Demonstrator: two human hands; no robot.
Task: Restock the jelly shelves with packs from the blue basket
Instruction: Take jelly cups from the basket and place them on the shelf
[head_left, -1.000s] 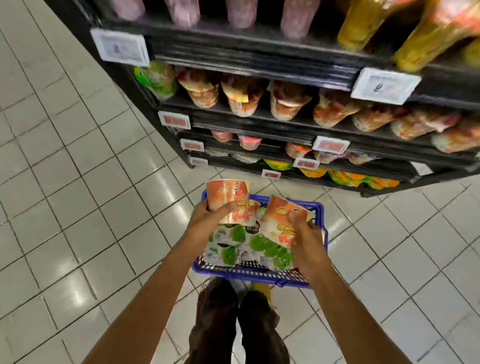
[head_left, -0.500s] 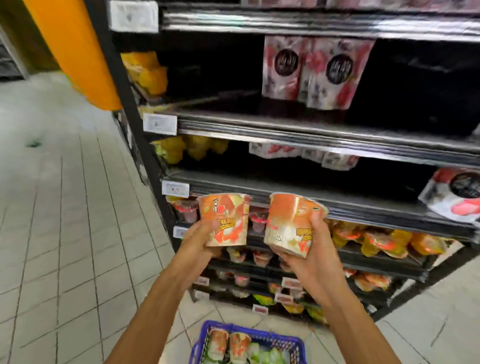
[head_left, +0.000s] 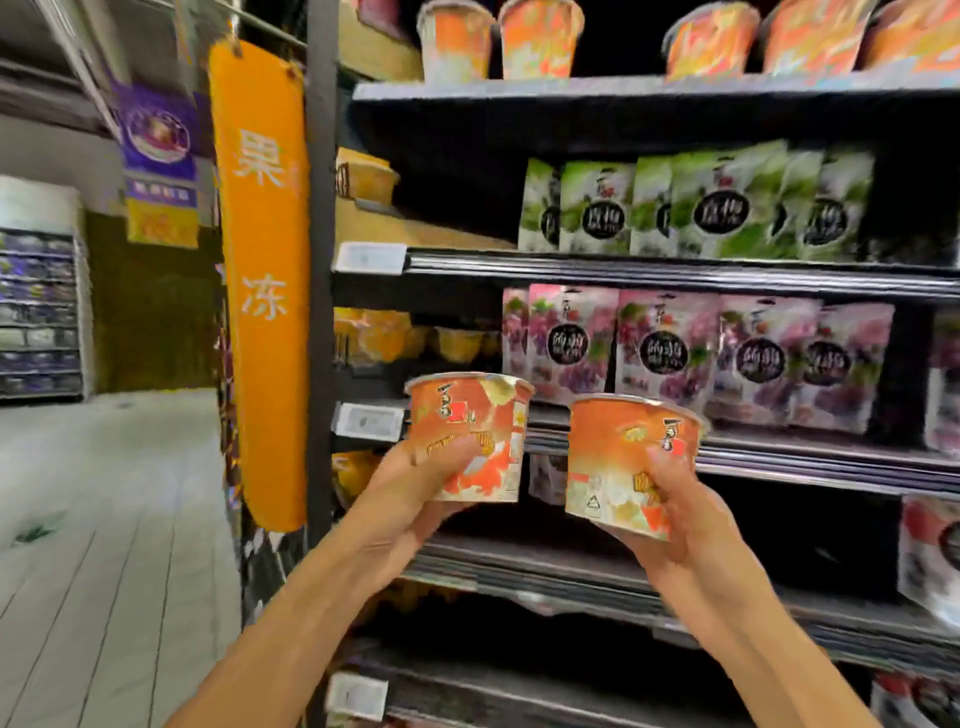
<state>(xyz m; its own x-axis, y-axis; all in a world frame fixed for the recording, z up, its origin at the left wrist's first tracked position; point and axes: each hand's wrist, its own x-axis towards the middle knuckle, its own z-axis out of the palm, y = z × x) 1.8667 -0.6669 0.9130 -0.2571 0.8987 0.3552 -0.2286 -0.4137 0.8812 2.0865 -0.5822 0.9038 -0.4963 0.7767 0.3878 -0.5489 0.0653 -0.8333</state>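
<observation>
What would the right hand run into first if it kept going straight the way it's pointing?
Probably the shelf's front edge under the purple pouches; the right hand grips an orange cup leading there. Depth is unclear.

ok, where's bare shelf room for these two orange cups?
Top shelf: dark gap between the left pair of cups and the right three. Also the dark bay below the purple pouches. Crowded: green pouches and purple rows, packed edge to edge.

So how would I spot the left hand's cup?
Find the orange banner hanging at the shelving's left edge. Just right of its lower half, the left hand holds an orange cup, higher and nearer the banner than the other cup in the right hand.
</observation>
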